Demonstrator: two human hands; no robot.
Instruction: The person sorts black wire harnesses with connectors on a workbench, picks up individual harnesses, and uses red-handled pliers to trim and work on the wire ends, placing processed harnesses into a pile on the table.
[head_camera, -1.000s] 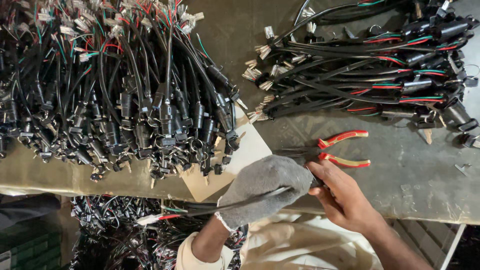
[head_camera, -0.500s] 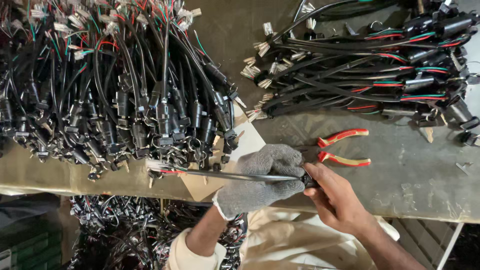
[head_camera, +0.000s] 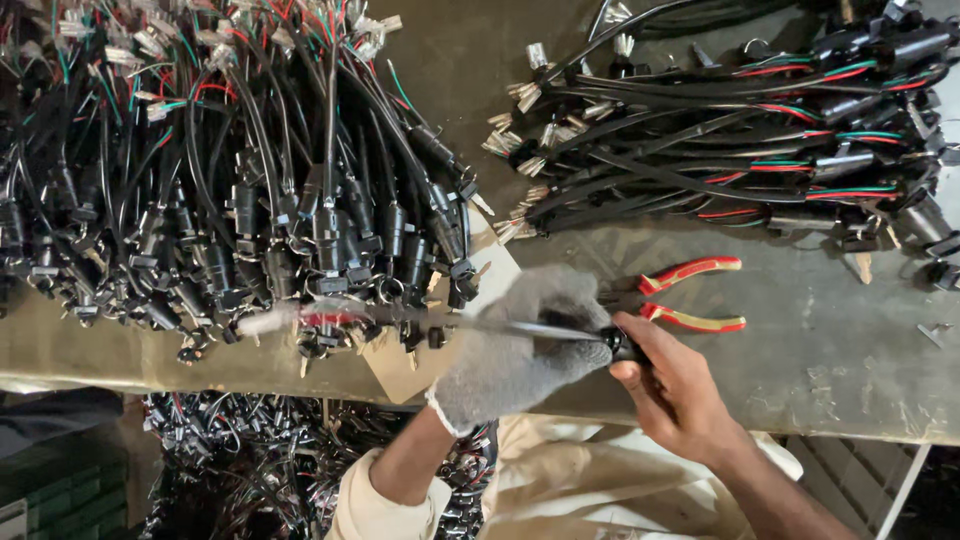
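The left hand, wearing a grey knit glove, is closing around a single black cable that is stretching sideways across the near edge of the bench. The right hand, bare, is pinching the cable's black connector end between thumb and fingers just to the right of the glove. The cable's far end — blurred, with a touch of red and a pale tip — is reaching left, in front of the big heap of black cable assemblies that is covering the left half of the bench.

A second, looser bundle of cables with red and green wires and metal terminals is lying on the right side, well apart from the first heap. Pliers with red-and-yellow handles are lying just beyond the right hand's fingers, their jaws hidden behind the glove. A piece of cardboard is sticking out from under the left heap, beside the gloved hand. Below the bench edge, more cables are piling up — dark and tangled — by the person's cream sleeve.
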